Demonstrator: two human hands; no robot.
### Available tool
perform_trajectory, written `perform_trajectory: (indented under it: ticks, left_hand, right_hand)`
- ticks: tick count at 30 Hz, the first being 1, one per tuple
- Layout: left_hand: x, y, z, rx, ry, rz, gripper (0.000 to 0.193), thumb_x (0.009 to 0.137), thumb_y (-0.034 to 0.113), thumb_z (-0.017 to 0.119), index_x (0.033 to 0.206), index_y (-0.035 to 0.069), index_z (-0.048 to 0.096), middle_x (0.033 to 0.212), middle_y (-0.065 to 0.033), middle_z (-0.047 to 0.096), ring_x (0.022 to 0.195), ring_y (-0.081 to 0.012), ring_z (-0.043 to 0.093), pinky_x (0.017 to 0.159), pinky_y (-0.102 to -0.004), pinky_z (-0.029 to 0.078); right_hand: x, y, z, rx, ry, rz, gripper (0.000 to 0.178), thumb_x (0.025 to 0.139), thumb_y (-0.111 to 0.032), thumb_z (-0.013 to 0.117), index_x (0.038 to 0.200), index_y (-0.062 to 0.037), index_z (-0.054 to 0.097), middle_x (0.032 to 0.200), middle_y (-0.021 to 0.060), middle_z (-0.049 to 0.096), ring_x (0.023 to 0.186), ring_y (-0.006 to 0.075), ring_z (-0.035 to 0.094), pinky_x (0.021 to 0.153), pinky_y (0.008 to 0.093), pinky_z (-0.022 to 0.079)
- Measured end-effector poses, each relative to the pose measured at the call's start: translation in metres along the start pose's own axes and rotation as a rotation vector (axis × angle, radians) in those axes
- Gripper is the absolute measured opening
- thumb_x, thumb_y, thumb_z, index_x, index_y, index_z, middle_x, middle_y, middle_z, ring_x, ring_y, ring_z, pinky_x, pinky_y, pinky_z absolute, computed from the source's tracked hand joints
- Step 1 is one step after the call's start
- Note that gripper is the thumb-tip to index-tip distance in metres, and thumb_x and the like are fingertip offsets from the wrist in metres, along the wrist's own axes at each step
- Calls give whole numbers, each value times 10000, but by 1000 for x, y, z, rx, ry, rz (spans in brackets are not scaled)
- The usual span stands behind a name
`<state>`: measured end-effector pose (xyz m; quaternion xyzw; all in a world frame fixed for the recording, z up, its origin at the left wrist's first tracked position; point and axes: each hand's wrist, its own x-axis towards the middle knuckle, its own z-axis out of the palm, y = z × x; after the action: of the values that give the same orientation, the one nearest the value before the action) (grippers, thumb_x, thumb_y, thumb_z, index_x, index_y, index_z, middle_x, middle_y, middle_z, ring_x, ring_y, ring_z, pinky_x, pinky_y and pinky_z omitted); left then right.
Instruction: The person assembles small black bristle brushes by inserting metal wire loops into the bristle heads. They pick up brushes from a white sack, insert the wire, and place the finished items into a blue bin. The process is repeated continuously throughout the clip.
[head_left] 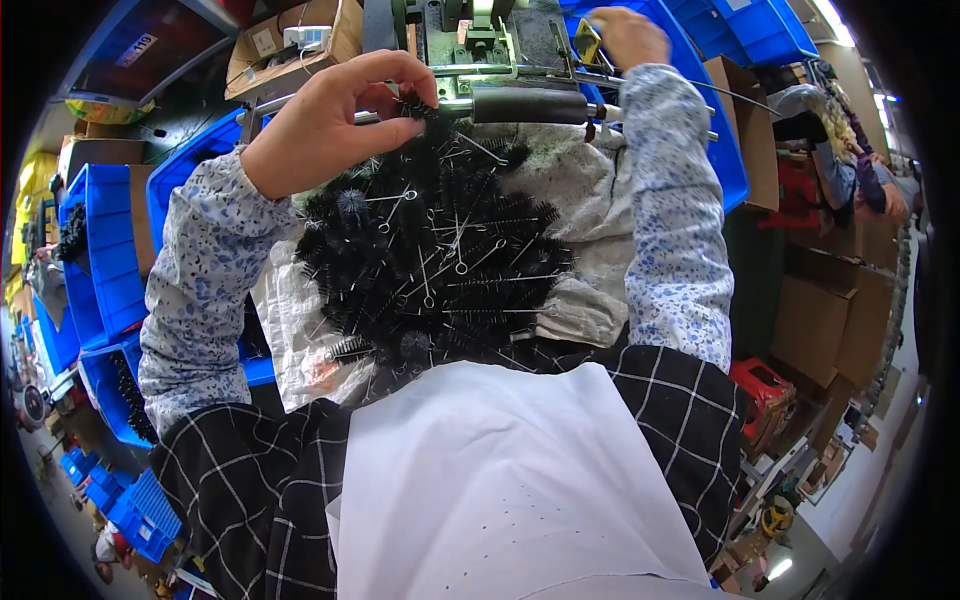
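A heap of black bristle brushes with twisted wire handles [440, 260] lies on a white woven sack [300, 340] in my lap. My left hand [335, 120] is raised above the heap, its fingers pinched on one black brush [418, 106] beside a dark metal cylinder [530, 103] of a small machine. My right hand [625, 35] reaches further back and grips a small yellow part [588, 42] at the machine's lever. Both forearms wear blue flowered sleeves.
The green-grey machine [470, 40] stands straight ahead. Blue plastic bins [105, 250] stack at the left, one with more black brushes [135, 400]. Cardboard boxes [820, 320] and a red crate [762, 390] are at the right. Another person [850, 150] sits at the far right.
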<state>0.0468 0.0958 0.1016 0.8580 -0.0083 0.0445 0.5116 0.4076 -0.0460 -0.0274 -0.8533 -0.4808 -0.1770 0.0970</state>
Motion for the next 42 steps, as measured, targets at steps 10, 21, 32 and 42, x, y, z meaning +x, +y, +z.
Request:
perform_trajectory:
  ticks: [10,21,32,42]
  left_hand:
    - [34,-20,26,110,161,-1,287,838,-12,596,1107,44,513,1052,-29,537,885,-95,579,812,-234,480]
    - [22,-14,36,358,-548,-297,552,821,121,626,1307,68,369,1240,-130,484,971,-242,570,802,-344,495]
    - [23,-20,38,429,-682,-202,380,799,189,671,1128,72,519,1054,-120,533,986,-293,544,872,-391,438]
    - [21,-10,42,579,-781,-215,334,803,266,675,1044,88,530,970,-105,577,977,-269,543,917,-392,365]
  right_hand:
    - [-66,-134,-114,1200,-550,-110,324,907,-240,547,1188,-84,595,960,116,662,844,230,632,746,338,505]
    - [-21,-92,-19,112,104,17,251,828,-213,586,1066,-199,665,841,54,639,844,250,622,738,373,513]
    - [-11,-96,-5,142,54,-17,254,849,-228,577,1083,-207,673,894,72,657,852,269,632,765,393,512]
    - [-5,-95,-7,287,30,12,261,824,-217,594,1068,-136,642,961,132,573,994,321,534,834,433,438]
